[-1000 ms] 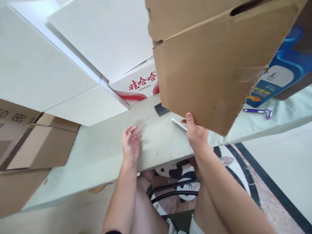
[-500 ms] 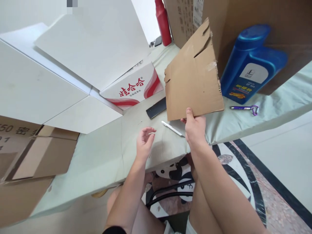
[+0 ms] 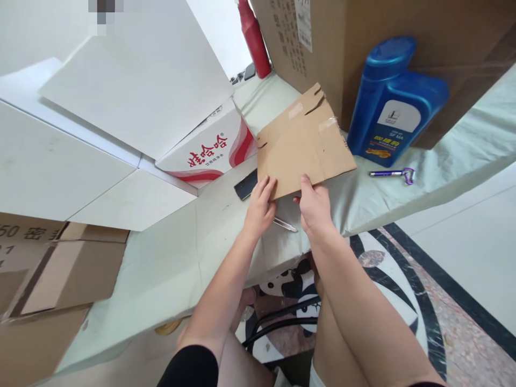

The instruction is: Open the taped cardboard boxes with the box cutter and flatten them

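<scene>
The cardboard sheet [image 3: 300, 145] was held over the table [image 3: 161, 258], its six-o'clock edge pinched by the right hand [image 3: 316, 207].
The left hand [image 3: 258, 207] covered its seven-o'clock corner, grip unclear; swinging it toward two o'clock could have toppled the blue bottle [image 3: 397, 115].

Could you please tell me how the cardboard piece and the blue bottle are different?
The cardboard piece is flat and brown; the blue bottle is thick. The right hand holds the cardboard piece; the blue bottle stands untouched on the table. The cardboard piece has a ragged edge; the blue bottle carries a label. Both are right of the red-and-white box.
</scene>
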A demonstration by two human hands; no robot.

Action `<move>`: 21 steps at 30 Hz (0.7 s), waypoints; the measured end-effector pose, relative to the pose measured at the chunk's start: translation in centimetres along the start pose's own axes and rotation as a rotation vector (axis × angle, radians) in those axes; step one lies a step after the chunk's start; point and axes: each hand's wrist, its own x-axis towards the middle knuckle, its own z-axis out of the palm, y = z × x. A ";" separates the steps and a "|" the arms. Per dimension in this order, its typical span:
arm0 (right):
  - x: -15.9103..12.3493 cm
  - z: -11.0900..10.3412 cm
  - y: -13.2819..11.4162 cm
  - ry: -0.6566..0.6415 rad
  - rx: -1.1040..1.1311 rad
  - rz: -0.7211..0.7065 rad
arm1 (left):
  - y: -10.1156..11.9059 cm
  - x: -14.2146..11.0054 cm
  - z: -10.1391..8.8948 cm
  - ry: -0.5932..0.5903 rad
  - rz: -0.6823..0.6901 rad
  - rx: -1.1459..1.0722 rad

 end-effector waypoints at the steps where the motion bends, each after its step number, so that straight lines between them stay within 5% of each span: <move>1: 0.1 -0.1 0.0 -0.002 -0.004 0.010 | -0.2 0.3 0.1 0.000 0.012 0.002; 7: 0.6 -0.3 -0.2 0.019 0.031 0.078 | -0.6 1.2 0.0 -0.082 0.082 -0.066; 13: 0.5 0.0 -0.4 -0.123 0.059 0.145 | -0.6 2.4 -0.3 0.024 0.044 -0.099; 21: 0.0 0.2 -0.7 -0.125 0.066 0.191 | -0.3 6.5 0.6 0.061 0.072 -0.061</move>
